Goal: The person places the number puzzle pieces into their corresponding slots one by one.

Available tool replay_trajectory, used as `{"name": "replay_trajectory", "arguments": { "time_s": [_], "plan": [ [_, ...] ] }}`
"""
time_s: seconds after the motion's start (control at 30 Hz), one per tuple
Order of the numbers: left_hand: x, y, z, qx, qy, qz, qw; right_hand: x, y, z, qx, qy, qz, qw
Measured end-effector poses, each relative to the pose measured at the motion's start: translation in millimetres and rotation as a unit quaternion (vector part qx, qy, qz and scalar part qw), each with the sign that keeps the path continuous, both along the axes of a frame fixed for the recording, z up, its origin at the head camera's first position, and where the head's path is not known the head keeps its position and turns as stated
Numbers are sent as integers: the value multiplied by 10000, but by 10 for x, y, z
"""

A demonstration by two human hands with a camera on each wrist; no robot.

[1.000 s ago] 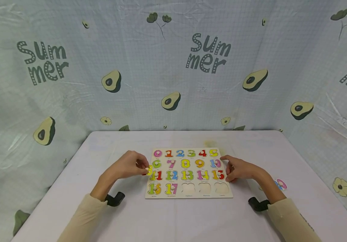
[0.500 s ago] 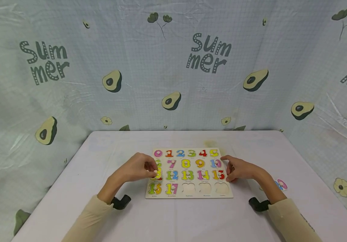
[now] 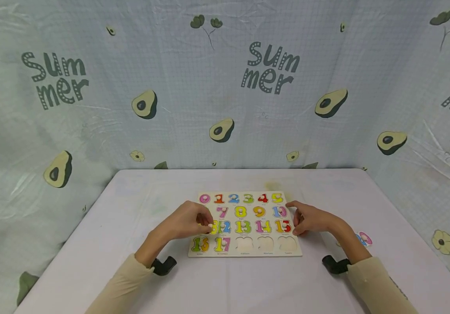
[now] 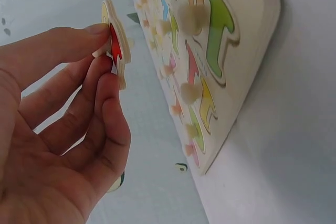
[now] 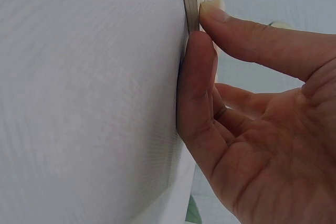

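Note:
My left hand pinches a wooden number puzzle piece between thumb and fingertips. Red and yellow show on the piece, which hangs above the left part of the number puzzle board. Part of the third row and the 6 are hidden behind this hand. Along the board's right edge, my right hand rests with thumb and index finger spread apart, both touching the edge. Knobbed numbers fill the upper rows that show. The bottom row has 16 and 17, then three bare recesses.
Right of the board, a blue and pink number piece lies on the white table, partly behind the right forearm. A sliver of another piece shows beside that arm. A printed curtain hangs behind the table.
My left hand has carried the number puzzle piece rightward, from beside the board's left edge to over its left part. The right hand has stayed at the right edge.

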State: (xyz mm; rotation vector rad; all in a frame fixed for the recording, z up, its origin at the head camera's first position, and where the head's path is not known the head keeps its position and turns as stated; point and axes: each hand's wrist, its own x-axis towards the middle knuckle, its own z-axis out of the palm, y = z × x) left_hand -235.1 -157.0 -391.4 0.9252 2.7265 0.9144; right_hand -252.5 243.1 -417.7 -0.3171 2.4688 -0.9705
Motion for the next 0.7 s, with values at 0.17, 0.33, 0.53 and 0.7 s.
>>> {"name": "replay_trajectory", "arguments": {
  "time_s": [0.17,0.33,0.53,0.7],
  "plan": [
    [13,111,-14,-12,0,-114,9999,-11,14,-8,5,8,21,10000],
    [35,215,18,-39,94,-227,9997,-23,14,-20,48,39,13,10000],
    [54,299,-3,-124,-10,-275,9995,-36,6,-34,73,0,34,10000],
    [36,424,-35,-242,22,-483,9985,-36,5,-29,25,-49,8,10000]
  ]
}}
